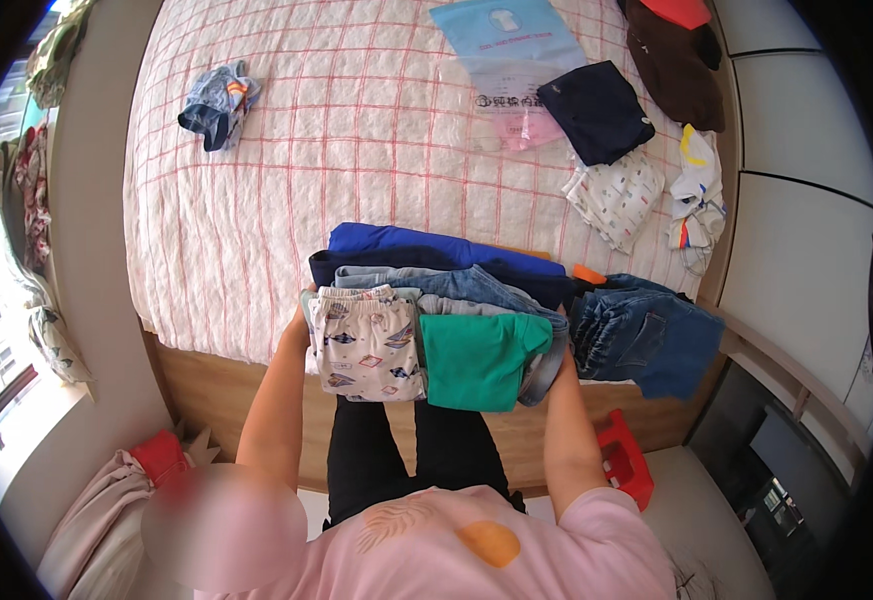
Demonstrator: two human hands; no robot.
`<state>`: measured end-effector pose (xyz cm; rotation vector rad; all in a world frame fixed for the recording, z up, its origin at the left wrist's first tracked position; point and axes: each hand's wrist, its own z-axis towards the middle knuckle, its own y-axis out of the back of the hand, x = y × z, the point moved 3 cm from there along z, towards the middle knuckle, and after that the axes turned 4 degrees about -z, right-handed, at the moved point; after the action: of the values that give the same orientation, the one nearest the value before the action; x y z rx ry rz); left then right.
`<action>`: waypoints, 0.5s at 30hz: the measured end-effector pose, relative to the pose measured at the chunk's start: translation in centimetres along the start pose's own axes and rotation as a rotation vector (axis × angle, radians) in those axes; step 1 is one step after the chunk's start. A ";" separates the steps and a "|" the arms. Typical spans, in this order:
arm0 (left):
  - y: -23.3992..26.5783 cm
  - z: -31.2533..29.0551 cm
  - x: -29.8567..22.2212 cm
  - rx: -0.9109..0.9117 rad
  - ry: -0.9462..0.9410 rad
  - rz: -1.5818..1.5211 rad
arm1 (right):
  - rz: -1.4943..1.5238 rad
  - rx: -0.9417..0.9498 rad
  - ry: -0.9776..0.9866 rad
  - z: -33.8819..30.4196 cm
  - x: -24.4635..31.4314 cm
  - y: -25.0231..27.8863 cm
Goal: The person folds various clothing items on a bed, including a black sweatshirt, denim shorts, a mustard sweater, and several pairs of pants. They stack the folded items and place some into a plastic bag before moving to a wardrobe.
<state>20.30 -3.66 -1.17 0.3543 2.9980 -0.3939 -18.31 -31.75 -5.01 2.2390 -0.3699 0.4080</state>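
Observation:
A stack of folded clothes is held between my two hands at the near edge of the bed. On top lie white patterned shorts (366, 345) and a green folded garment (481, 360). Light blue denim (476, 285) shows beneath them, and bright blue cloth (406, 241) at the far side. My left hand (301, 318) grips the stack's left side. On its right side is my right hand (562, 368). The fingers of both hands are mostly hidden by the clothes. Folded dark jeans (636, 335) lie just right of my right hand.
The bed (276, 200) has a white, red-checked cover. Farther off are a crumpled blue garment (218, 105), a plastic bag (506, 60), a navy folded garment (596, 112), white patterned cloth (614, 200) and brown clothing (671, 65). A red plastic object (626, 460) stands on the floor, lower right.

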 end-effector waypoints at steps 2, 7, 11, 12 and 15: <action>0.9 0.4 0.2 0.003 -0.047 0.041 | 0.115 0.090 -0.089 -0.1 -0.2 -0.3; 0.2 -0.8 0.8 0.036 -0.254 0.132 | 0.302 0.164 -0.246 -1.2 0.1 0.7; -1.0 -3.6 0.6 0.125 -0.202 -0.026 | 0.403 0.110 -0.247 -3.7 1.4 2.2; -0.8 -4.2 0.7 0.131 -0.309 0.082 | 0.426 0.098 -0.242 -4.3 2.0 2.8; 0.4 -6.6 0.0 0.133 -0.344 0.063 | 0.448 0.075 -0.220 -6.2 5.1 3.9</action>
<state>19.93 -1.56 5.10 0.3507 2.6265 -0.5835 -16.25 -30.14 3.55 2.2724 -0.9962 0.4114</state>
